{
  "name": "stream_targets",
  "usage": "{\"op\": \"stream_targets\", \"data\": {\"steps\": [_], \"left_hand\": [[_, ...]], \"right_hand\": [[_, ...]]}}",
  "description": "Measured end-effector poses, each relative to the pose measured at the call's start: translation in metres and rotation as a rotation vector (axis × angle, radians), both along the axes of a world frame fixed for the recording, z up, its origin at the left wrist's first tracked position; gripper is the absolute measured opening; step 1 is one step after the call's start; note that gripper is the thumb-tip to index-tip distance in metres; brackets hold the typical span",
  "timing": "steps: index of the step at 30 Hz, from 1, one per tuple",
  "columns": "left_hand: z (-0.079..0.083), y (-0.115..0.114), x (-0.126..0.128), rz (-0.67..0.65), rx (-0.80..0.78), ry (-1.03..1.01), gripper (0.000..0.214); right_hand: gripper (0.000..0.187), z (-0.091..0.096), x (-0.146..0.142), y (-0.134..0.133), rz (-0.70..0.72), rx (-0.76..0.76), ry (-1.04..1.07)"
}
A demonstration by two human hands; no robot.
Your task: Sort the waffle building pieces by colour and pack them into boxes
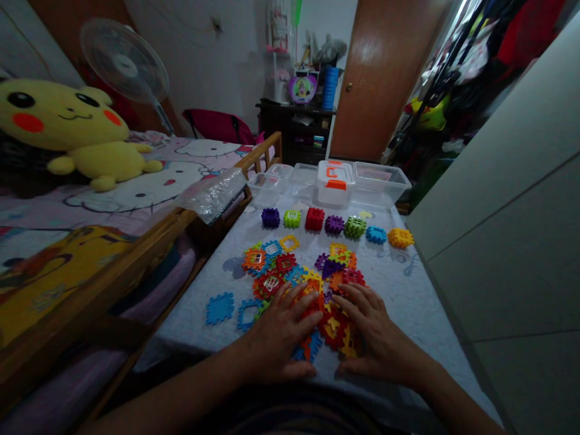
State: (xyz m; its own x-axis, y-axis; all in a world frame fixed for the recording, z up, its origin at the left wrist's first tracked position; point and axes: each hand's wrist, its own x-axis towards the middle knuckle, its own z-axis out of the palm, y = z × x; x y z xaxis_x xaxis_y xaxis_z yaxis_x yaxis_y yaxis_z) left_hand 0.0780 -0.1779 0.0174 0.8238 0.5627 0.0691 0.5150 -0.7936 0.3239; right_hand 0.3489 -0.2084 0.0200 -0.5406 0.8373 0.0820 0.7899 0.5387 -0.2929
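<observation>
Both my hands rest on a spread heap of colourful interlocking plastic tiles. My left hand [283,329] lies over orange and blue pieces, fingers stretched out and a little apart. On the heap's right side my right hand [374,329] is also spread, touching the tiles beside a red piece [333,326]. Between and beyond the fingers show a dark purple triangle tile [332,267] and a red window tile [270,284]. Left of my left hand lie a solid blue square tile [220,308] and a blue frame tile [248,314]. What is under my palms is hidden.
A row of single-colour tile stacks, including a red stack [315,219] and a yellow stack [401,237], crosses the table [408,314]. Behind stand clear plastic containers [380,181] and a lidded box with orange clips [336,181]. A wooden bed rail [181,223] borders the left.
</observation>
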Motion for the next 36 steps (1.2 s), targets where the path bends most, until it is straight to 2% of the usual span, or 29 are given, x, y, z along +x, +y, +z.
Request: {"op": "stream_targets", "data": {"steps": [6,9,16,21,26,30,33,36], "left_hand": [[-0.003,0.004,0.005,-0.014,0.063,-0.011,0.073],[-0.009,0.008,0.007,-0.025,0.111,-0.034,0.066],[-0.017,0.022,0.011,-0.035,0.237,-0.052,0.064],[-0.013,0.042,0.014,-0.006,0.348,-0.047,0.053],[-0.002,0.054,0.014,0.080,0.380,-0.006,0.047],[0.005,0.045,-0.006,0.198,0.352,0.000,0.060],[0.003,0.031,-0.035,0.263,0.295,0.011,0.080],[-0.006,0.017,-0.062,0.308,0.254,0.020,0.096]], "right_hand": [[0.086,-0.015,-0.010,-0.001,0.006,0.106,0.021],[0.079,-0.014,-0.014,0.001,0.007,0.123,0.038],[0.066,-0.008,-0.023,0.012,0.013,0.162,0.059],[0.052,-0.009,-0.026,0.027,-0.030,0.229,0.026],[0.049,-0.011,-0.032,0.038,-0.106,0.286,-0.018],[0.048,-0.008,-0.040,0.033,-0.179,0.286,-0.048],[0.052,-0.005,-0.049,0.025,-0.145,0.263,-0.054],[0.061,-0.006,-0.063,0.019,-0.078,0.244,-0.053]]}}
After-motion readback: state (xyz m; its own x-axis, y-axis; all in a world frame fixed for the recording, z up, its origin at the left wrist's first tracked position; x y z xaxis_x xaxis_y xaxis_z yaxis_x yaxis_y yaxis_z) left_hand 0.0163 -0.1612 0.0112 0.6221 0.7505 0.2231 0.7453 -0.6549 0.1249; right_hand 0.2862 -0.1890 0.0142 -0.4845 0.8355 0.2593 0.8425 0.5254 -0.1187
